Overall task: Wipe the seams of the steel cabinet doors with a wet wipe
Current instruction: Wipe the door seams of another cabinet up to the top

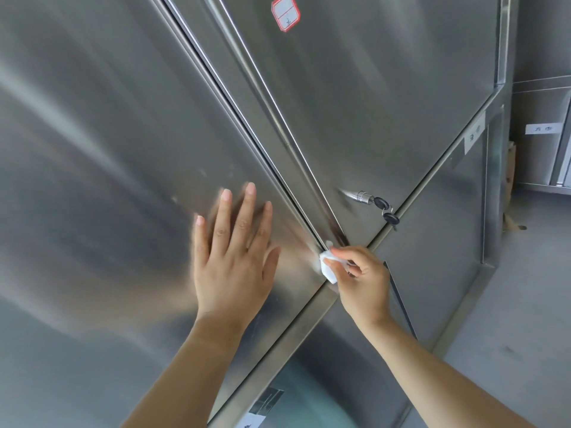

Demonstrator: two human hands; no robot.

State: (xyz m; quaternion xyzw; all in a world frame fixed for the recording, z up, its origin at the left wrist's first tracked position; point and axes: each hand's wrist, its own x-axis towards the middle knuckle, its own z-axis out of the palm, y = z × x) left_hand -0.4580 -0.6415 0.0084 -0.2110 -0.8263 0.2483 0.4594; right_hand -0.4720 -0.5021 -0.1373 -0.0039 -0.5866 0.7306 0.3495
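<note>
1. Head view, frame tilted. The steel cabinet filled most of it, with the left door (108, 134) and the right door (370, 88) meeting at a long seam (244, 122) that ran diagonally through the picture.
2. The left hand (234, 267) lay flat against the left door, just beside the seam. Its fingers were straight and spread, and it gripped nothing.
3. The right hand (361, 282) pinched a folded white wet wipe (328, 267) between thumb and fingertips.
4. The wet wipe sat at the lower end of the seam, touching the steel where both doors met the rail beneath them.
5. A lock (362, 196) stood near the lower corner of the right door. 2 dark-headed keys (390, 218) were at it, 1 inserted and 1 dangling.
6. A red-bordered label (285, 12) was stuck high on the right door, and a white label (475, 133) on the rail farther right. The writing on both was too small to read.
7. Grey floor (525, 304) showed along the right edge.
</note>
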